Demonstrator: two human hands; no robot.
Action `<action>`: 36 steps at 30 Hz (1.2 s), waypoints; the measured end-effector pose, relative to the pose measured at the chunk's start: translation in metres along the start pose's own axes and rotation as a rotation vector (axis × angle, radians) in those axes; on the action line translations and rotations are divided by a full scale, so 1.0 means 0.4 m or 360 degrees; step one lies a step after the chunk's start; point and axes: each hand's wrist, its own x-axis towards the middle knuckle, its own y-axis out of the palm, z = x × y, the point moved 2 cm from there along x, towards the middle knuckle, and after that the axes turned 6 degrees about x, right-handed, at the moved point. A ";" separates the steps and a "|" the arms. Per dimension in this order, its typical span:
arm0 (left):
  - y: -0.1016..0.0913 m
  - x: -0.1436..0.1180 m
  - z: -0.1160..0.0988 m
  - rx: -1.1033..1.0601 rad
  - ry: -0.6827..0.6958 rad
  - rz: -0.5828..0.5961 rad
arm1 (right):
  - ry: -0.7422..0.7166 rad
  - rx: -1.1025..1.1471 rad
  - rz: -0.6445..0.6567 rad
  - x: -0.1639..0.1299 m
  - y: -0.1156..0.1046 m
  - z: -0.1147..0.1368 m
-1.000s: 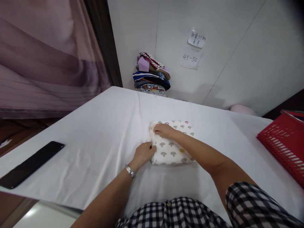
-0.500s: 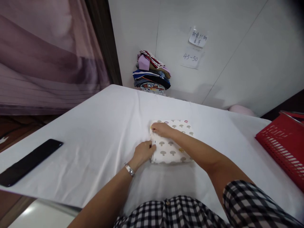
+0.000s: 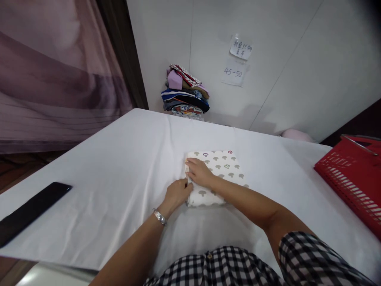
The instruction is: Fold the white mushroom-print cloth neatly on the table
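Note:
A folded white cloth with grey mushroom prints [image 3: 226, 159] lies flat on the table in front of me. At its left edge my left hand [image 3: 177, 193] pinches the fabric between thumb and fingers, near the front corner. My right hand [image 3: 200, 172] reaches across the top of the cloth and grips the same edge a little farther back, its thumb close to my left hand. The fingertips of both hands are partly hidden at the fold.
A white tablecloth [image 3: 119, 171] covers the table. On the left lies a black phone-like slab [image 3: 32, 212]; on the right stands a red plastic basket [image 3: 354, 174]. A pile of folded clothes [image 3: 186, 93] rises beyond the far edge, against a wall with paper notes [image 3: 234, 73].
My right hand has moved toward me along the cloth's left edge, and its fingers have loosened from a tight pinch. My left hand stays at the edge. The view has shifted slightly.

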 end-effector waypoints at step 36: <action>-0.006 0.019 0.005 0.0154 0.0026 0.0046 | 0.0093 -0.0200 -0.0298 -0.452 -0.031 0.087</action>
